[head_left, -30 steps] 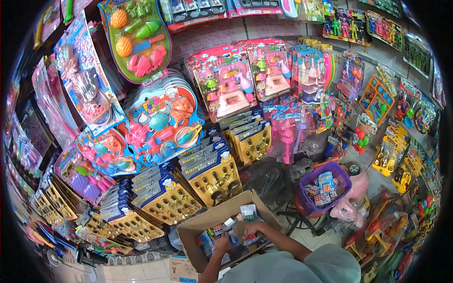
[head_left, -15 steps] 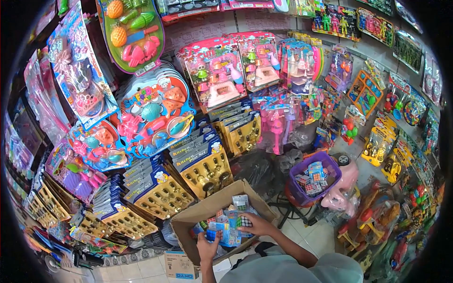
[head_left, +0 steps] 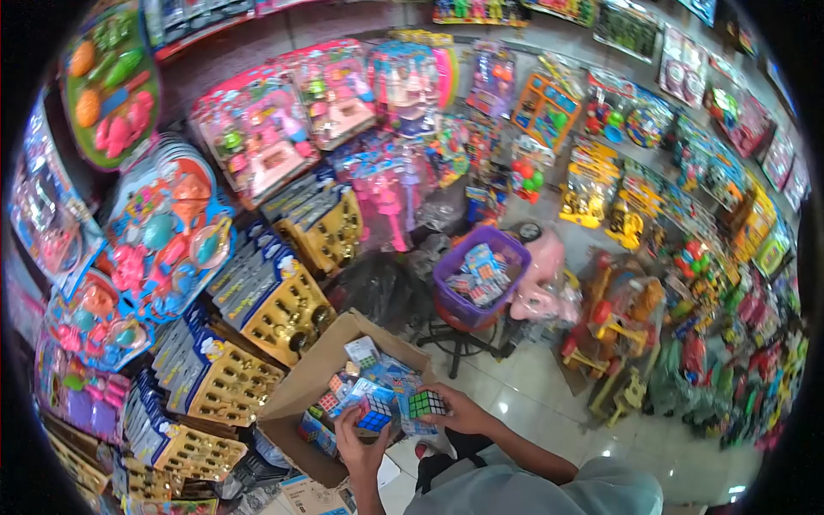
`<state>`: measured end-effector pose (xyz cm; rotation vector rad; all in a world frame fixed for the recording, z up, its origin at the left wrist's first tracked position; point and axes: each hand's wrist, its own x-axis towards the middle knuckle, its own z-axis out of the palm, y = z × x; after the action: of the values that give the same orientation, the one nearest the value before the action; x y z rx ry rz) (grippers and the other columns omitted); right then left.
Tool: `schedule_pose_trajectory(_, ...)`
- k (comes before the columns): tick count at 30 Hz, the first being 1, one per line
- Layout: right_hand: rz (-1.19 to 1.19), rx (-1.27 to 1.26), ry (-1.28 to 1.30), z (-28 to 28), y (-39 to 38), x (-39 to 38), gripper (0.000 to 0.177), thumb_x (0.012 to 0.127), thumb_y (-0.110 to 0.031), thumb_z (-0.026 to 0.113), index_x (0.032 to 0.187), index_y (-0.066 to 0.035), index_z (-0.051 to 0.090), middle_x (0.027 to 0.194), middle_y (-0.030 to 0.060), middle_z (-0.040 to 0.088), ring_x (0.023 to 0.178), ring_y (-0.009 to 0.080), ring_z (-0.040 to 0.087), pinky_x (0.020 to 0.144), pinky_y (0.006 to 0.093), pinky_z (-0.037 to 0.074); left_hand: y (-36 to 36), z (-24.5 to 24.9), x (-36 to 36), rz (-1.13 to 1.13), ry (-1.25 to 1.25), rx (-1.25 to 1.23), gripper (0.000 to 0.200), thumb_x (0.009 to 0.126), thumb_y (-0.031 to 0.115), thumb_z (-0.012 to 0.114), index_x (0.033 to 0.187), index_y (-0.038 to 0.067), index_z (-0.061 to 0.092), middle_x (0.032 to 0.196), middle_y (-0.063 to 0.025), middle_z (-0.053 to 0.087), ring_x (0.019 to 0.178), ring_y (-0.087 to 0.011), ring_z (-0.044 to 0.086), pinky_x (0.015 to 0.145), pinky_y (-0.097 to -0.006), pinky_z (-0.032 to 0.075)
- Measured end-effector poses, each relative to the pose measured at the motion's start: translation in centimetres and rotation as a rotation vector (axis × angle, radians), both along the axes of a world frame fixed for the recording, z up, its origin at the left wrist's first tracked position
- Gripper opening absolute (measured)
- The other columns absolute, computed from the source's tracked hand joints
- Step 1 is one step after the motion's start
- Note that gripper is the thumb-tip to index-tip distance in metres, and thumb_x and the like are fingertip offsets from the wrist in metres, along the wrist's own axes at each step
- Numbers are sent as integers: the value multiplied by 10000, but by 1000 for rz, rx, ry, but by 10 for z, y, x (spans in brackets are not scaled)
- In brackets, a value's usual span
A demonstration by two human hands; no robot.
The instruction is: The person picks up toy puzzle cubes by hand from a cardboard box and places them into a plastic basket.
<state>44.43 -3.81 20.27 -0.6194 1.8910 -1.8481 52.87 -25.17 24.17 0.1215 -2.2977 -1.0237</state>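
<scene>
My left hand (head_left: 356, 442) grips a puzzle cube (head_left: 374, 415) with a blue face toward me and red on another side. In my right hand (head_left: 459, 410) is a second puzzle cube (head_left: 426, 403), showing a green face and a white one. Both hands are over the near side of an open cardboard box (head_left: 287, 386). Inside the box lie several more cubes and blue-and-white packages (head_left: 365, 390), partly hidden by my hands and the cubes.
A purple basket (head_left: 446, 287) of packaged cubes stands on a wheeled chair base (head_left: 455, 339) beyond the box. Hanging kitchen play sets (head_left: 223, 378) crowd the left. Bagged ride-on toys (head_left: 609, 318) sit on the tiled floor at right. A flat carton (head_left: 313, 496) lies near the box.
My view has swung right, so the shelves and box appear farther left. Both cubes are lifted higher, nearer the camera, and the left one has turned to show more of its faces.
</scene>
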Motion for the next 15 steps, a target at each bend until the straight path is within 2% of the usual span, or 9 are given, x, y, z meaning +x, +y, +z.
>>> schedule_pose_trajectory(3, -84, -33, -3, 9, 27, 6, 565, 842, -282, 717, 1296, -56, 466, 1176, 118, 568, 1051, 196, 566, 909, 322, 456, 14, 7, -12, -124, 36, -99, 599, 569, 31, 840, 1082, 0, 533, 1102, -171, 542, 998, -337, 571, 840, -386, 498)
schedule_pose_trajectory(5, -148, 100, 148, 17, 44, 5, 529, 861, -119, 683, 1318, -41, 430, 1220, 87, 525, 1106, 166, 542, 912, 322, 484, 27, 10, -19, -183, 41, -96, 592, 572, 56, 844, 1079, 0, 543, 1103, -173, 548, 996, -339, 573, 844, -386, 495)
schedule_pose_trajectory(10, -364, 102, 158, 25, 75, -2, 532, 828, -205, 728, 1281, -57, 492, 1180, 98, 560, 1098, 186, 552, 920, 330, 474, 57, 4, -35, -291, 10, -110, 587, 596, 110, 848, 1092, 2, 554, 1096, -175, 563, 998, -336, 575, 853, -406, 486)
schedule_pose_trajectory(15, -393, 226, 266, 38, 118, -7, 569, 813, -244, 739, 1291, -61, 491, 1203, 114, 559, 1122, 237, 552, 955, 341, 440, 99, -1, -64, -414, -56, -94, 637, 623, 126, 838, 1170, 27, 526, 1128, -172, 562, 1024, -342, 570, 881, -415, 474)
